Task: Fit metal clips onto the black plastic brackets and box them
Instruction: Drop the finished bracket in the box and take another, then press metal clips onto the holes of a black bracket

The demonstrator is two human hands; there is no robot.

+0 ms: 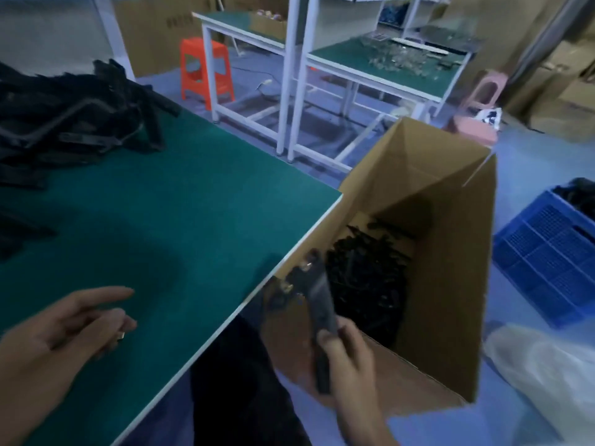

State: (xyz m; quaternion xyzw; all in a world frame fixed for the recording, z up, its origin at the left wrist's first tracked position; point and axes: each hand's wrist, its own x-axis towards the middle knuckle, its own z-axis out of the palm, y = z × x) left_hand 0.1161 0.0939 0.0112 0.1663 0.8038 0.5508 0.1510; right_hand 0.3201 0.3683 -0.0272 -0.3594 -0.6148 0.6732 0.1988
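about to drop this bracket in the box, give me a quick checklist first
1. Right hand grips the bracket round its lower end: ok.
2. Metal clips fitted: glints show near the bracket's upper end; whether they are fully seated, cannot tell.
3. Cardboard box flaps open: ok.
4. Room in the box: the boxed brackets lie low inside: ok.
5. Bracket past the near rim and over the opening: cannot tell.
6. Left hand over the green table, apart from the box: ok.
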